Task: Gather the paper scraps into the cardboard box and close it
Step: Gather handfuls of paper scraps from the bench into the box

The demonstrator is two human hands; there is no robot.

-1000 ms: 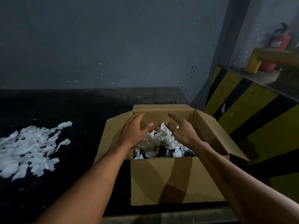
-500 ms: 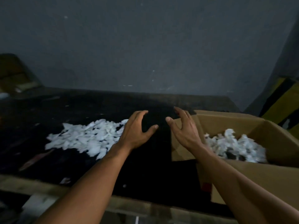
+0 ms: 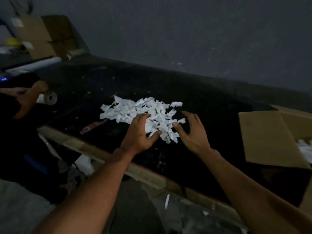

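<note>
Head cam: hovering left hand (image 3: 138, 133) & right hand (image 3: 192, 132), apart n empty, round white torn paper scraps (image 3: 133, 108) on black tabletop (image 3: 118, 78); brown cardboard box (image 3: 266, 137) sitting open at right. Prob risking spilling bits w/ loose scoop.

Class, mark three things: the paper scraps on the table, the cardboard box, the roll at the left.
paper scraps (image 3: 135, 108), head view, middle of the white heap
cardboard box (image 3: 266, 137), head view, its open flap
roll (image 3: 50, 98), head view, its round end face

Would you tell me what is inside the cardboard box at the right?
White paper scraps show inside the cardboard box; its flap and the frame edge hide the rest.
</note>
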